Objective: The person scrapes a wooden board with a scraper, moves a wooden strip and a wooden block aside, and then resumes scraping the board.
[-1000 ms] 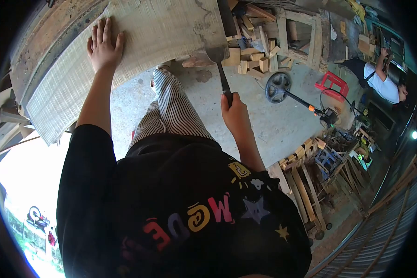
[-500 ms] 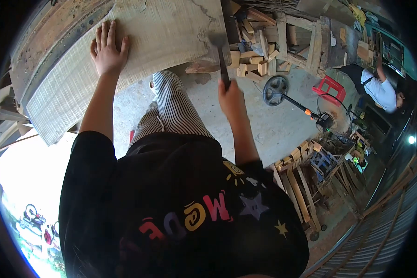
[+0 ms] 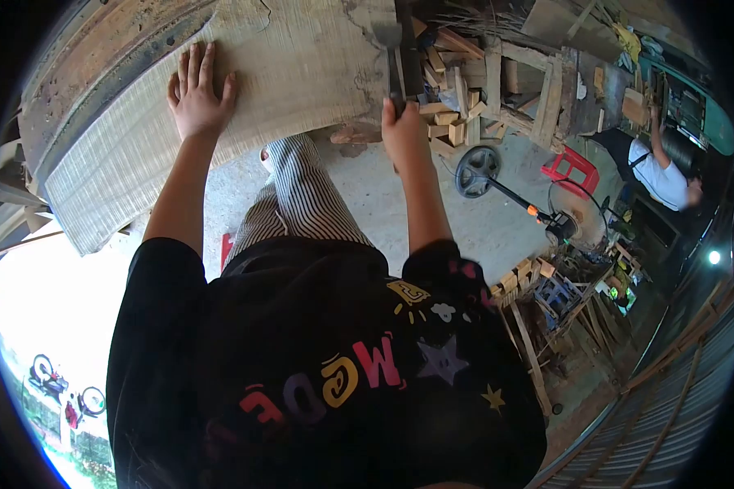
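A wide, pale wooden slab (image 3: 302, 73) with a cracked, darker right end spans the top of the view. My left hand (image 3: 201, 102) lies flat on it, fingers spread, near its curved, bark-dark far edge. Beside the slab's right end, my right hand (image 3: 405, 134) is closed round the dark handle of a tool with a short, broad grey head (image 3: 387, 34). That head overlaps the cracked corner of the slab; its exact kind is unclear. My striped trouser leg (image 3: 310, 179) stands close against the near edge.
Wood offcuts (image 3: 457, 130) are heaped right of the slab. A wheeled machine with a long shaft (image 3: 506, 183) and a red plastic stool (image 3: 571, 173) are on the concrete floor. Farther right, a person in a white shirt (image 3: 661, 175) reaches out. Stacked timber pieces (image 3: 518, 281) are at lower right.
My right hand has moved up a little with the tool, its head now farther up at the slab's corner. The left hand stays flat on the slab.
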Demonstrator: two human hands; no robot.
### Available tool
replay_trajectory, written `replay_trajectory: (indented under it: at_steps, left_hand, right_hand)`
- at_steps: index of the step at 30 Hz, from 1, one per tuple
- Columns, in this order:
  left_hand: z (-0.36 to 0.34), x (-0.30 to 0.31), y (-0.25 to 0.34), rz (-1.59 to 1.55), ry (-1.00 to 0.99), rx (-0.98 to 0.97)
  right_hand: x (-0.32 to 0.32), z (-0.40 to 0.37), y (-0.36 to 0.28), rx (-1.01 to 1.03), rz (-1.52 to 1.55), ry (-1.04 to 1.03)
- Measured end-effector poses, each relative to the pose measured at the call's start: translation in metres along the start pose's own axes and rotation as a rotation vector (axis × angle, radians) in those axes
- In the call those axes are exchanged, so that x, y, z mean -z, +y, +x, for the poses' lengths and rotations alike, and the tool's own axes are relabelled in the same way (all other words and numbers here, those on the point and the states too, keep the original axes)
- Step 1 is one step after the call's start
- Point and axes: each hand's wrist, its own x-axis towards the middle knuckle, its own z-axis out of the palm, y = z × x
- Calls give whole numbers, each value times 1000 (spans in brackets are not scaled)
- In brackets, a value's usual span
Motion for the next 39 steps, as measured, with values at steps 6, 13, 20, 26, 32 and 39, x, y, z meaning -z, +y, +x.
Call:
replay_trajectory:
  at_steps: [6,13,20,26,32,39]
  left_hand:
    - [-1,3,3,29,-42,12]
    - [-1,5,4,45,-64,33]
    - [-1,8,6,-5,-76,59]
    - [-1,10,7,18,-102,61]
    - [0,10,8,17,-119,74]
    - [0,13,9,19,-129,71]
  right_hand:
    - [13,-28,-4,-114,5,-97]
    - [1,52,-28,-112,42,-87]
    - [6,-11,-24,-54,-79,-69]
    - [-11,44,-57,84,-36,-53]
    - [9,1,-64,13,-55,-105]
    - [-3,22,-82,42,-72,-153]
